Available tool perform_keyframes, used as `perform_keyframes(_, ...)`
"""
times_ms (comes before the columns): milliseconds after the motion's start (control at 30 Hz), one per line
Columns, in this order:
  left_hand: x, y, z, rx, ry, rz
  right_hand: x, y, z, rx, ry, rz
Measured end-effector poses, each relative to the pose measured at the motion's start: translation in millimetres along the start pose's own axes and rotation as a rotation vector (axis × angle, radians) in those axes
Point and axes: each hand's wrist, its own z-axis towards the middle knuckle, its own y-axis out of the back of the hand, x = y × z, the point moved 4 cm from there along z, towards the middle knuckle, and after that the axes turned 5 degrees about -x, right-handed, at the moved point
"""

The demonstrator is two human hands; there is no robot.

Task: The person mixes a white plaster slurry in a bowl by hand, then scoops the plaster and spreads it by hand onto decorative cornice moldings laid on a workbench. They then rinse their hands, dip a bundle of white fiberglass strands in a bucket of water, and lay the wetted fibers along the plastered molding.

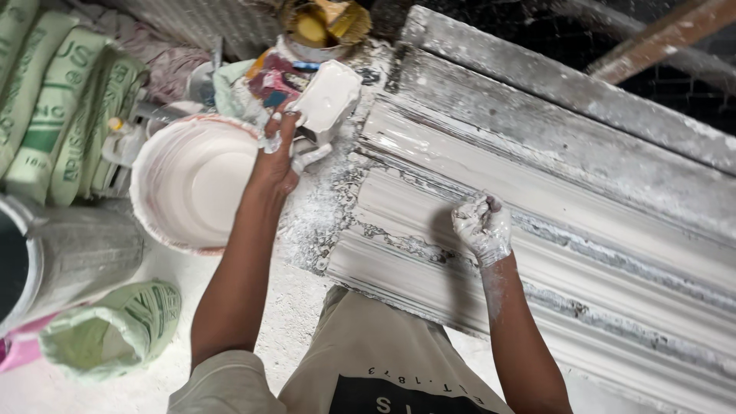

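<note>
Under right hand [483,226]: fist pressed closed on ribbed plaster moulding [552,192], smoothing step | left hand [280,157] pinches white tub [328,98] beside bucket [192,180] | next likely needs wet plaster.

Plaster moulding workshop. Evidence: long white ribbed cornice mould [552,222] caked in wet and dried plaster, round white bucket of liquid plaster [192,180], stacked green-and-white woven powder sacks [54,100], an open green sack [115,330] on the white dust-covered floor [253,330], grey metal drum [69,257]. Plaster splatter on every surface.
</note>
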Motion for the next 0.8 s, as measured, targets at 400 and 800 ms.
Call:
perform_keyframes(400, 105, -30, 81, -0.139, 0.071, 0.252, 49, 23, -71, -0.111, 0.232, 0.2)
perform_keyframes(800, 97, -17, 109, -0.072, -0.286, 0.457, 67, 42, -90, -0.163, 0.357, 0.212)
